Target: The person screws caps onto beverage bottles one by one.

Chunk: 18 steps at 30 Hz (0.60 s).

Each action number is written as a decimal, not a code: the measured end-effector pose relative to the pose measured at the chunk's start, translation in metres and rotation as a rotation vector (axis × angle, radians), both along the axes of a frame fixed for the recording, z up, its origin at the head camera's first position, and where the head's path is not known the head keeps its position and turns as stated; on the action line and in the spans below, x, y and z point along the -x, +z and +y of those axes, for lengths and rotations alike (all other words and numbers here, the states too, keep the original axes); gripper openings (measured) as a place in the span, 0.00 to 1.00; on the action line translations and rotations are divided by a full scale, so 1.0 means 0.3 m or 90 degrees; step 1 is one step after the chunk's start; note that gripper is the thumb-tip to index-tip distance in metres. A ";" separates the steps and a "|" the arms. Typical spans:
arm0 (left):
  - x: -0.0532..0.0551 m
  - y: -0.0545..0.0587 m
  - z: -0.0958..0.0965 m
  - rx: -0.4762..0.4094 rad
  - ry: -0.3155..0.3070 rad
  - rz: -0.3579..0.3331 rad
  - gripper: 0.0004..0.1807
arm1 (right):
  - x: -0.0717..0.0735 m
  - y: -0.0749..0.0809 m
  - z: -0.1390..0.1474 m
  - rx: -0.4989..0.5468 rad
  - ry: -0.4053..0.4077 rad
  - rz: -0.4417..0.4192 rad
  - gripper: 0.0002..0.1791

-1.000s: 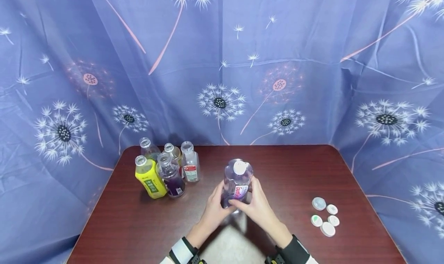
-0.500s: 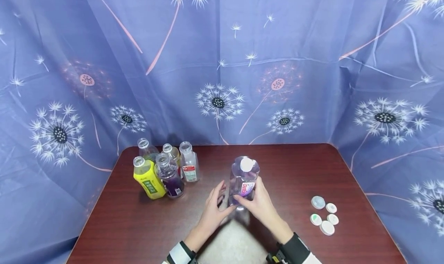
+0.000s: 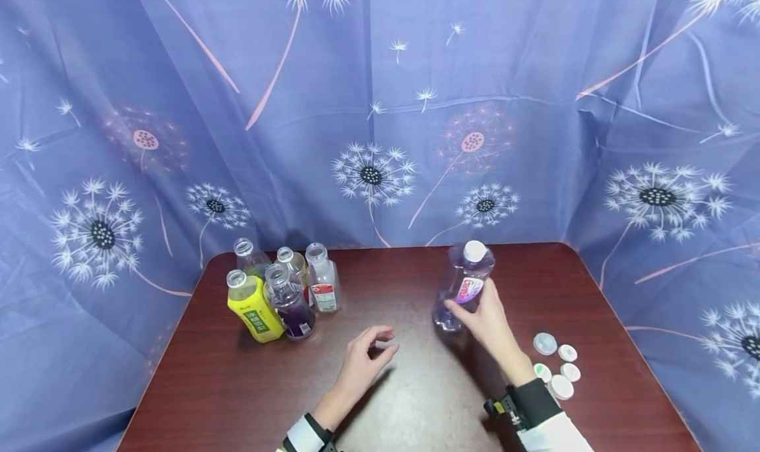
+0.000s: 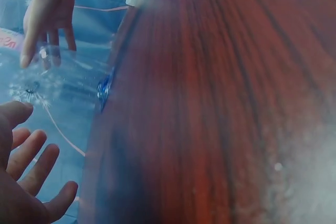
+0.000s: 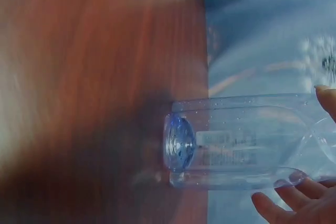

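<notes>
My right hand [image 3: 497,330] grips a clear, purple-tinted plastic bottle [image 3: 457,277] with a white cap and a pink-and-purple label. The bottle leans a little over the right-middle part of the table. In the right wrist view, fingers and thumb lie on either side of the see-through bottle [image 5: 236,142], whose ridged base is close over the wood. My left hand [image 3: 358,367] is apart from it, above the table to the left, fingers loosely bent and holding nothing. The left wrist view shows that hand [image 4: 23,182] with spread fingers.
On the left of the table [image 3: 380,293] several uncapped bottles stand together, among them a yellow one [image 3: 255,312], a dark purple one [image 3: 295,312] and a clear one [image 3: 324,290]. Several loose caps [image 3: 561,387] lie near my right wrist. A blue curtain [image 3: 309,142] hangs behind.
Both hands held the bottle a second ago. The left hand has let go and drawn slightly back, while the right hand has carried the bottle to the right and away from me.
</notes>
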<state>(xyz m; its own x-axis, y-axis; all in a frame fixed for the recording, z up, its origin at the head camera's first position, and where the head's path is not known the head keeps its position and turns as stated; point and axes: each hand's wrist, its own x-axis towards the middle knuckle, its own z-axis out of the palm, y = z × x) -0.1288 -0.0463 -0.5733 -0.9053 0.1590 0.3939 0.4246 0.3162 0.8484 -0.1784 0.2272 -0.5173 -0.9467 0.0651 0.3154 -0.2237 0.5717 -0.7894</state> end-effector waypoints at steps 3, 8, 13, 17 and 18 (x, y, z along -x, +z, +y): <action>0.000 -0.004 -0.001 0.002 0.005 0.004 0.15 | 0.028 0.009 0.061 -0.014 -0.027 -0.015 0.46; -0.002 -0.010 -0.004 0.002 0.002 -0.004 0.15 | 0.066 0.022 0.142 -0.034 -0.058 -0.056 0.46; -0.001 -0.016 -0.003 0.009 0.003 -0.007 0.14 | 0.103 0.040 0.198 -0.045 -0.066 -0.079 0.47; -0.002 -0.017 -0.001 0.010 0.002 -0.013 0.14 | 0.129 0.052 0.235 -0.045 -0.079 -0.098 0.48; -0.003 -0.018 -0.001 0.009 0.002 -0.017 0.13 | 0.135 0.054 0.244 -0.045 -0.082 -0.104 0.48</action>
